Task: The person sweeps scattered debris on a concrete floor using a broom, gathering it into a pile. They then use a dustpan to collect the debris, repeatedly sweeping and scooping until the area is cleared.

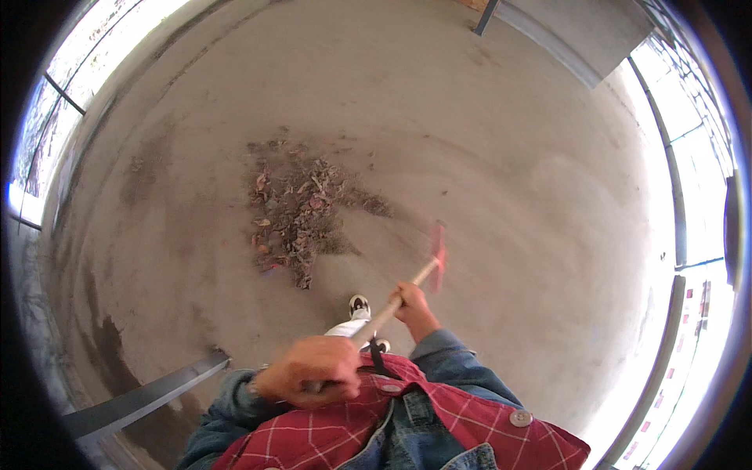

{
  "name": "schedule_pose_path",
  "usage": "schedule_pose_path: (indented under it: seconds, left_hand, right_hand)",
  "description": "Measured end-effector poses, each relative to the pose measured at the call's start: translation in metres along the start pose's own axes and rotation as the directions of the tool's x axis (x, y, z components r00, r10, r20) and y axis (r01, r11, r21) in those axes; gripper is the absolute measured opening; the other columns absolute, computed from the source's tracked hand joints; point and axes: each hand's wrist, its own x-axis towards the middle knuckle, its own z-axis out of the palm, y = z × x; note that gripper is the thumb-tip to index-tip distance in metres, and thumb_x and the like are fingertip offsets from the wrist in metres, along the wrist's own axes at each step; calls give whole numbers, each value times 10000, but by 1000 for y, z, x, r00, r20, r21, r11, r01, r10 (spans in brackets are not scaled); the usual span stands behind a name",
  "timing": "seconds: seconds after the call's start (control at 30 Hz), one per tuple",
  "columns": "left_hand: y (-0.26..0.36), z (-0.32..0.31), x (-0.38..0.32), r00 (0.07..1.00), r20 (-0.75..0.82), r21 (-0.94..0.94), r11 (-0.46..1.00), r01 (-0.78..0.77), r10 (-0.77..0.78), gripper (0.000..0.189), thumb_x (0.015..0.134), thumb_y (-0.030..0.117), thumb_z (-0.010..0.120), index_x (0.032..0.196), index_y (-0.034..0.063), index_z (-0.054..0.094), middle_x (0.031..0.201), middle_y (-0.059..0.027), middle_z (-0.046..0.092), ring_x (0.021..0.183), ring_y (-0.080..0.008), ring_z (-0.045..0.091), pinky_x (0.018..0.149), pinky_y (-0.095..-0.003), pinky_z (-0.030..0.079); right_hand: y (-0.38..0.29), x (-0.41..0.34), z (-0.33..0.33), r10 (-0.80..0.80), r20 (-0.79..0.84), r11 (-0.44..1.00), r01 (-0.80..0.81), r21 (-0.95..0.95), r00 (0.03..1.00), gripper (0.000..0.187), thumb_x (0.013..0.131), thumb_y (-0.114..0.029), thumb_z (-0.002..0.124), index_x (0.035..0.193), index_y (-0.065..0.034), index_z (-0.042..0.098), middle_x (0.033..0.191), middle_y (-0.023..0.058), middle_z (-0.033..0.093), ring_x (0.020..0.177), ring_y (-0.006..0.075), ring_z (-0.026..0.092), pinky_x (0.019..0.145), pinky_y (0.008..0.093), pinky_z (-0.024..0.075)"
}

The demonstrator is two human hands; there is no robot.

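Note:
My left hand (317,370) is closed around the upper end of a pale broom handle (379,320), close to my waist. Farther down the same shaft, my right hand (411,305) grips it too. At the low end is a narrow red broom head (438,258), blurred, over the floor ahead and to the right of my feet. Left of it lies a heap of dry leaves and dirt (302,214), with coloured scraps among them. A swept-looking streak runs between the heap and the head.
Dusty concrete floor (529,194) spreads all around. A metal post (147,393) rises at the lower left, and a grey panel on a dark leg (486,17) stands at the top right. My shoe (359,304) is just short of the heap. Bright openings line both sides.

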Motion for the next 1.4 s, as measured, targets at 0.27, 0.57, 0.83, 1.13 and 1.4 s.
schedule_pose_path:
  seconds: [0.27,0.57,0.83,1.13,1.4]
  left_hand:
    - [-77,63,-28,933,49,-367,863,348,-355,159,891,137,611,793,17,580,717,-34,558,659,-130,494,590,-262,393]
    - [-57,-107,-49,909,-208,-165,929,331,-361,138,801,72,636,686,33,572,654,-81,569,617,-176,553,580,-329,461]
    - [3,-207,-19,998,39,313,949,38,-52,197,765,174,715,657,78,582,566,-15,498,523,-209,523,527,-344,465]
    - [-2,-208,50,955,203,-46,976,-212,217,150,789,173,710,746,99,586,636,-25,512,556,-204,524,534,-341,442]
    - [-172,-111,142,950,57,-261,914,310,-306,193,873,141,623,742,17,556,687,-65,563,664,-178,540,663,-326,452]
  right_hand:
    - [60,-8,-166,175,-408,962,-66,266,896,143,756,8,461,866,-82,441,725,78,435,579,207,461,486,369,413]
    - [130,29,47,-206,285,353,343,-871,936,120,716,-193,650,708,-80,612,632,108,571,601,257,588,521,384,470]
    - [132,80,329,293,213,956,-285,-68,932,199,878,-167,507,716,-64,562,580,74,477,548,220,507,493,378,416]
    - [24,31,245,-291,291,936,334,-111,911,179,861,-171,581,736,-81,489,645,48,496,572,180,503,512,338,433]
    - [-77,136,4,30,-288,937,73,342,957,73,811,-34,489,834,-64,427,706,53,409,582,188,444,483,340,395]
